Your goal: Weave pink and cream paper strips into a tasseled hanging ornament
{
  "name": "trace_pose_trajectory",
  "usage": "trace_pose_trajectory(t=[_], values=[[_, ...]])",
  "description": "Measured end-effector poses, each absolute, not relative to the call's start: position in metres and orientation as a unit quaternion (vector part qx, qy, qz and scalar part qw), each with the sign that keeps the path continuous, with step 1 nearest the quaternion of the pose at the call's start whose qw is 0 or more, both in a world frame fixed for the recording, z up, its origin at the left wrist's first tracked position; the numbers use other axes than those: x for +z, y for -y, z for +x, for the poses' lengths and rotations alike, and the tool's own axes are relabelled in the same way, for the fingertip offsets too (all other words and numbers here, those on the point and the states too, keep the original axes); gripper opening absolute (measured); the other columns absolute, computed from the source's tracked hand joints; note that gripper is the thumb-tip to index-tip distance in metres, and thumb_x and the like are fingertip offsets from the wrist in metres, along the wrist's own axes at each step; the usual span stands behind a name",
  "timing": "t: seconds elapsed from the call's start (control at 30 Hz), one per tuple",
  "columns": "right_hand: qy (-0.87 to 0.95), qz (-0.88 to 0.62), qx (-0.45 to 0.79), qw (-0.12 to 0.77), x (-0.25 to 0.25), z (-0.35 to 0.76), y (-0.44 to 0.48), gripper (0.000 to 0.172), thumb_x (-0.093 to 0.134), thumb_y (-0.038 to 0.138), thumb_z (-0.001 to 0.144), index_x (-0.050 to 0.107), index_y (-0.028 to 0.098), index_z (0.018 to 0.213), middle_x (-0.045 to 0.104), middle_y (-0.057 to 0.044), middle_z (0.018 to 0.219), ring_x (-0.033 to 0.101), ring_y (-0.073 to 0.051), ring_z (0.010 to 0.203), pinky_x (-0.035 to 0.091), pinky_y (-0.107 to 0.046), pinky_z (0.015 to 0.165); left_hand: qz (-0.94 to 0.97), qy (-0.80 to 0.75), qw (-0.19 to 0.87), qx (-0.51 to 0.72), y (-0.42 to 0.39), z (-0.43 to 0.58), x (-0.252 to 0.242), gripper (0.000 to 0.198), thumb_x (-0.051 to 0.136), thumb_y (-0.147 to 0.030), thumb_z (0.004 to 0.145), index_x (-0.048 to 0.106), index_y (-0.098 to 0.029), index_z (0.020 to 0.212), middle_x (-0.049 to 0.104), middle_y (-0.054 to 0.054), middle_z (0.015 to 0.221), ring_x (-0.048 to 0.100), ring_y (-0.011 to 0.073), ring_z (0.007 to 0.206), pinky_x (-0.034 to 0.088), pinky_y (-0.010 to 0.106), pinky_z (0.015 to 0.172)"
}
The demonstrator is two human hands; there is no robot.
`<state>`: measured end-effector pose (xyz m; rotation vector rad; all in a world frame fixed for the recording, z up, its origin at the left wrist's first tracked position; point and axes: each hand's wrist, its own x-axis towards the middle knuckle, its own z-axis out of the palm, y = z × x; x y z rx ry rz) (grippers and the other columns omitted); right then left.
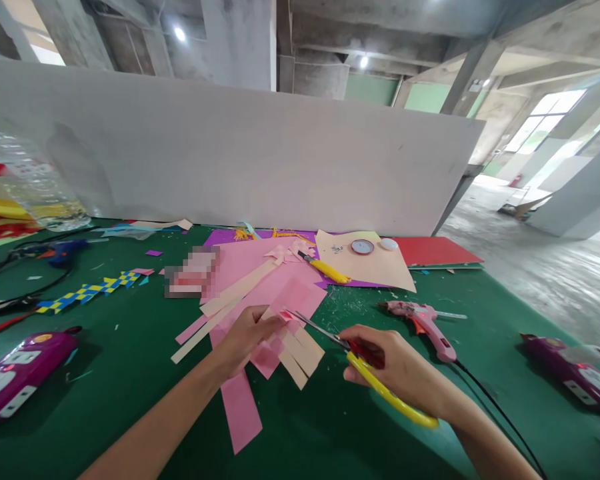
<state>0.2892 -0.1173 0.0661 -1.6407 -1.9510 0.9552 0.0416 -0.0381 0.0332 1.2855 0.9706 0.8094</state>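
My left hand (pixel 247 333) pinches a woven piece of pink and beige paper strips (pixel 280 347) above the green table. My right hand (pixel 405 370) grips yellow-handled scissors (pixel 370 373). Their blades (pixel 313 327) point left and touch the upper edge of the woven strips, close to my left fingertips. One long pink strip (pixel 240 410) hangs down from the piece toward me. More pink sheets (pixel 275 277) and beige strips lie just behind.
A pink glue gun (pixel 425 320) with a black cord lies to the right. A yellow utility knife (pixel 325 268), beige sheet (pixel 375 267), red sheet (pixel 435 252), blue-yellow woven strip (pixel 87 291) and purple power strips (pixel 20 370) (pixel 575 377) lie around. A white board (pixel 230 153) stands behind.
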Motion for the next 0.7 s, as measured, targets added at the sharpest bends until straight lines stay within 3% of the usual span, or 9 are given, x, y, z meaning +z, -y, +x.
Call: trace_pose_trajectory(t=[0.13, 0.37, 0.7], values=[[0.685, -0.574, 0.388, 0.226, 0.056, 0.295, 0.116, 0.036, 0.068, 0.047, 0.073, 0.064, 0.022, 0.1, 0.055, 0.0, 0.071, 0.045, -0.013, 0.062, 0.038, -0.026, 0.055, 0.611, -0.421, 0.573, 0.347, 0.042, 0.046, 0.032, 0.046, 0.066, -0.038, 0.076, 0.031, -0.019, 0.052, 0.021, -0.006, 0.056, 0.022, 0.009, 0.052, 0.019, 0.025, 0.049], [0.586, -0.525, 0.573, 0.23, 0.051, 0.301, 0.116, 0.046, 0.064, 0.052, 0.077, 0.056, 0.019, 0.109, 0.059, -0.002, 0.079, 0.049, -0.008, 0.052, 0.04, -0.019, 0.043, 0.648, -0.428, 0.512, 0.368, 0.044, 0.046, 0.028, 0.042, 0.063, -0.037, 0.079, 0.036, -0.018, 0.054, 0.023, -0.006, 0.057, 0.025, 0.0089, 0.052, 0.023, 0.024, 0.05], [0.568, -0.485, 0.634, 0.203, 0.057, 0.299, 0.118, 0.038, 0.058, 0.053, 0.081, 0.054, 0.018, 0.094, 0.063, -0.002, 0.077, 0.05, -0.006, 0.046, 0.037, -0.015, 0.036, 0.679, -0.402, 0.527, 0.315, 0.05, 0.049, 0.033, 0.049, 0.063, -0.036, 0.079, 0.024, -0.02, 0.055, 0.018, -0.007, 0.056, 0.019, 0.0074, 0.051, 0.017, 0.023, 0.046]])
